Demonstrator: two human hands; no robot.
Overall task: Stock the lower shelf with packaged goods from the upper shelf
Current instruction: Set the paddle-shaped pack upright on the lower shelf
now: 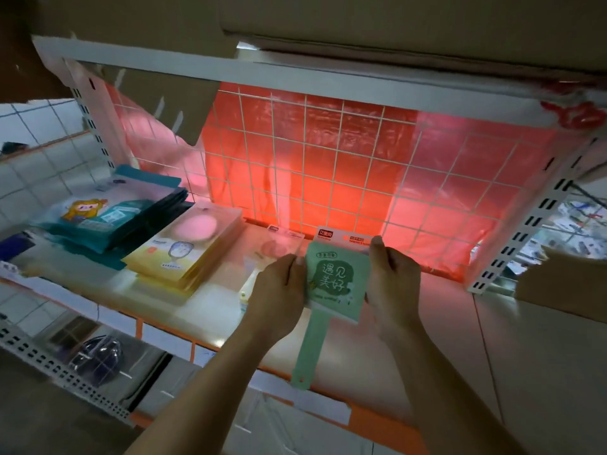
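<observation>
Head view: the only view, looking down into the shelf bay.
Left hand (279, 297): fingers pinch the left edge of the green packaged mirror (335, 280).
Right hand (392, 277): thumb on top, gripping the pack's right edge.
Pack position: held just above the lower shelf (443, 323), handle pointing near, past the shelf's front edge.
Neighbours: a pale pack (276, 254) just left; yellow stack (187, 251) and teal stack (115, 215) farther left.
Doing it well: likely slide it far, toward the wire grid (328, 159), square with the row.
Risk: the overhanging handle may tip it.
</observation>
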